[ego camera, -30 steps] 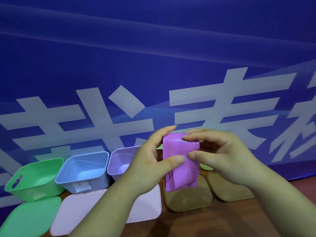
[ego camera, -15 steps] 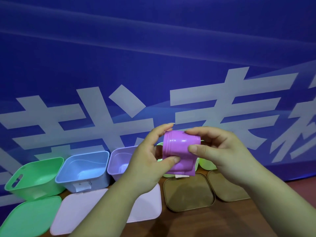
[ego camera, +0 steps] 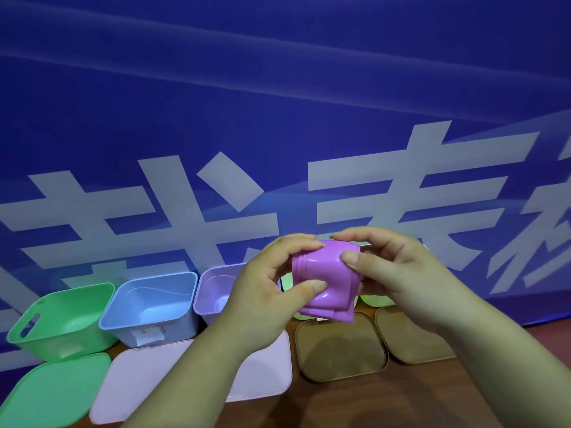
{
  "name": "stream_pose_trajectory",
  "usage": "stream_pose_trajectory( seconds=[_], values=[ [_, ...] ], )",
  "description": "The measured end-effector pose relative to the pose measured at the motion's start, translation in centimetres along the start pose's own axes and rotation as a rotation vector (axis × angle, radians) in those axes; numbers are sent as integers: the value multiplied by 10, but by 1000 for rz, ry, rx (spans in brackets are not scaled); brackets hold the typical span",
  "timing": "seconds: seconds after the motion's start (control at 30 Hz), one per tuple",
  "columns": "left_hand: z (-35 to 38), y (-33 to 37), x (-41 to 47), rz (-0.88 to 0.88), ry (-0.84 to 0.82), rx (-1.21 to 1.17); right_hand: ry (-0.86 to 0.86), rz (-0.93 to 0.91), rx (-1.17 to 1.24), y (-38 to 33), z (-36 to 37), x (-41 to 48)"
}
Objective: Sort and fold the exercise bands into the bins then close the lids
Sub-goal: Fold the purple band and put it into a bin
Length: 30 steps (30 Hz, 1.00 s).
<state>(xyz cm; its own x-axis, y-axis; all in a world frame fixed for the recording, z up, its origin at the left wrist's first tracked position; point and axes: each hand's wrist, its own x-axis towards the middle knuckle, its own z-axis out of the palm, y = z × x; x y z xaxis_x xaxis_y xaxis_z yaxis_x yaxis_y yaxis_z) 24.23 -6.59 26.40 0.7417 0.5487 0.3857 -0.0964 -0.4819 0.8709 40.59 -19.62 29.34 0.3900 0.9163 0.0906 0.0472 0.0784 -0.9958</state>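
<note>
Head view: the folded purple band is held mid-air, clamped in the grip of left hand and right hand, and its folds could be sprung open if slackened before the lilac bin left of that grip.

bands 1: purple band, centre | hands 2: left hand, right hand | bins 3, lower left: green bin, blue bin, purple bin | lids: green lid; tan lid, second tan lid; pink lid, one or two, arm hides
</note>
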Motion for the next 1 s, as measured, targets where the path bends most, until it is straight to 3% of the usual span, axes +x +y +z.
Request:
stream_pose_trajectory(
  seconds=[0.37, 0.77, 1.0],
  values=[
    [-1, 8, 0, -97, 37, -133, -18, -177, -182, 5, 2, -3],
    [-7, 12, -5, -100, -39, -223, 11, -122, -65, 7, 7, -2],
    [-12, 5, -9, -137, 70, -217, -9, -77, -19, 13, 18, 3]
  ],
)
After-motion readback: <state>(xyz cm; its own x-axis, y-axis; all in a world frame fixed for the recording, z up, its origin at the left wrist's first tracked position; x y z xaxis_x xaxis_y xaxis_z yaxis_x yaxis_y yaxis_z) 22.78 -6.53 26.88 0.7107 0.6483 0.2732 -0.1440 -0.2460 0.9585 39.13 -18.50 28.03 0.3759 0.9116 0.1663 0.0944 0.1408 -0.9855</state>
